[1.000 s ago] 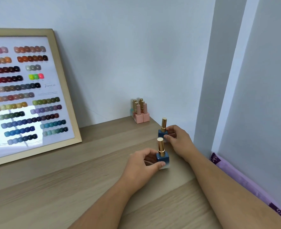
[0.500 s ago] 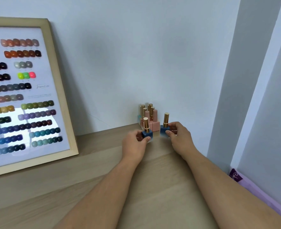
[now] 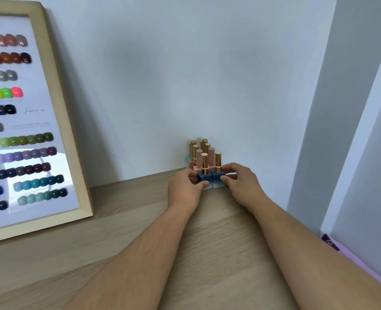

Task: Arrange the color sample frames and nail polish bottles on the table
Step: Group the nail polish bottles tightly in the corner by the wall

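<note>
Two blue nail polish bottles with gold caps stand side by side on the wooden table [image 3: 118, 238], touching each other. My left hand [image 3: 185, 189] grips the left blue bottle [image 3: 203, 176]. The right blue bottle [image 3: 218, 179] is held by my right hand [image 3: 241, 184]. Right behind them, against the wall, stands a cluster of pink bottles [image 3: 199, 159] with gold and pink caps. A wood-framed color sample frame [image 3: 51, 121] leans on the wall at the left, filled with rows of colored nail swatches.
The white wall rises straight behind the bottles. A grey column [image 3: 332, 108] closes the table's right side. Purple patterned fabric [image 3: 332, 243] lies beyond the table's right edge.
Both hands have carried the blue bottles away from the table's front to the wall. The bottles now stand together in front of the pink cluster.
</note>
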Tool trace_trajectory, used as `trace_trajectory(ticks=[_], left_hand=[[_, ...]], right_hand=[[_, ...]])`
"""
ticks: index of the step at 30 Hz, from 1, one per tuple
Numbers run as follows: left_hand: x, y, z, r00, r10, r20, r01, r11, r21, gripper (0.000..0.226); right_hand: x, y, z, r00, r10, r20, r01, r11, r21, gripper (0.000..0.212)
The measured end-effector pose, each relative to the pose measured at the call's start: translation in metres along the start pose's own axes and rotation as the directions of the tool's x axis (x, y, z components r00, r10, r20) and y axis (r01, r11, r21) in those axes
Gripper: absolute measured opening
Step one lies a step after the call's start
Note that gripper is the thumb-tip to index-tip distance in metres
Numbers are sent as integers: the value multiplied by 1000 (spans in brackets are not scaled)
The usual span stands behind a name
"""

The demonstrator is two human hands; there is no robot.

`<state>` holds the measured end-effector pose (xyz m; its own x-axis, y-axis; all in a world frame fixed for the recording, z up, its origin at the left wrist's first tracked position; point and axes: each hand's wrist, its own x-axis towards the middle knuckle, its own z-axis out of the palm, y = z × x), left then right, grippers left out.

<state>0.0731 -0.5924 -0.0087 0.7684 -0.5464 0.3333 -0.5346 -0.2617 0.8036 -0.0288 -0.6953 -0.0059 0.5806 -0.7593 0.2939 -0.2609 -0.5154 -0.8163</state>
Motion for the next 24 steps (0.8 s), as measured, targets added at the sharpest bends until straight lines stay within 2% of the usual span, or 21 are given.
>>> trace_trajectory(ticks=[8, 24], left_hand=[[3, 2, 0, 998, -56, -36, 55, 998, -29, 26], [17, -4, 7, 996, -65, -62, 65, 998, -10, 28]], right_hand=[[3, -4, 3, 1000, 3, -15, -3, 1000, -3, 35], [15, -7, 11, 1000, -5, -3, 4, 997, -76, 37]])
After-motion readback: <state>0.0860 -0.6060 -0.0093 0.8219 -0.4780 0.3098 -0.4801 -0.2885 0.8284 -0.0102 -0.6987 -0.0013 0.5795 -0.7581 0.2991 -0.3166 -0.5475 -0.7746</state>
